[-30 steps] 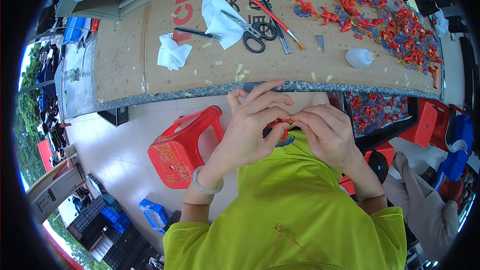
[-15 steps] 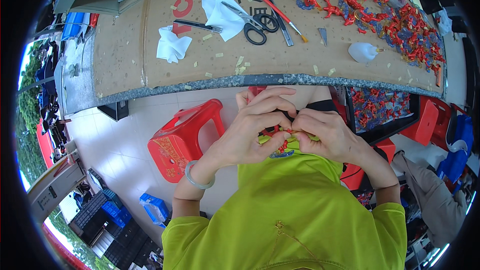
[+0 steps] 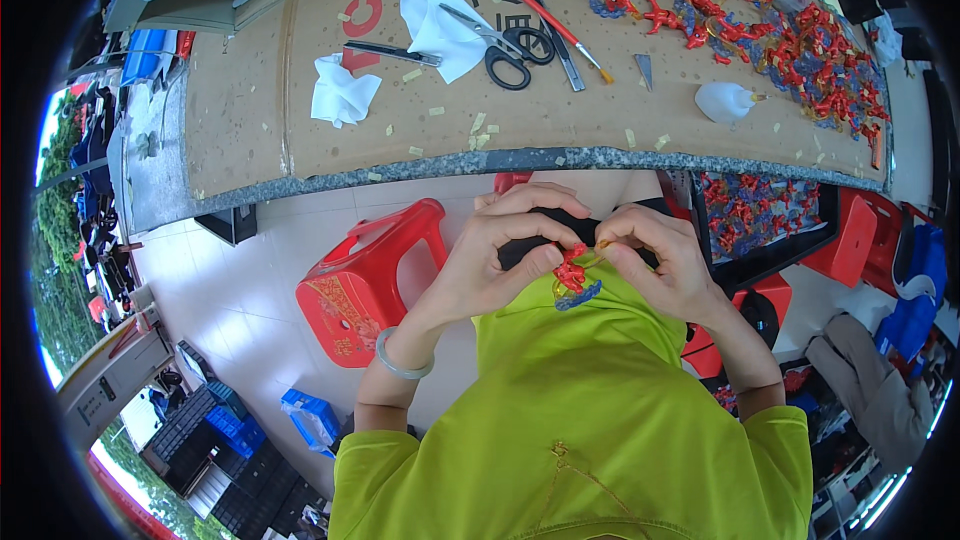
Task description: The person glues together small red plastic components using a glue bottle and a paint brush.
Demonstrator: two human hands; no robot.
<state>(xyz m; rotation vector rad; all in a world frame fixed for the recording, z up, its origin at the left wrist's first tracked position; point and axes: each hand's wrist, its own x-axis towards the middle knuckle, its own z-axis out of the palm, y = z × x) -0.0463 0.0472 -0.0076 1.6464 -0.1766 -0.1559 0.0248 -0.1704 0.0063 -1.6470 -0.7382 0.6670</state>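
The desk [image 3: 300,110], covered in brown cardboard, spans the top from ten to two o'clock, with a red plastic stool [image 3: 365,280] on the floor below at nine o'clock. On the desk lie black scissors [image 3: 515,45] at twelve o'clock and scattered red pieces [image 3: 790,30] at one. At centre, the left hand [image 3: 500,260] and right hand [image 3: 655,260] meet, fingers curled and pinched closed on a small red and blue toy figure [image 3: 572,275] above the lap.
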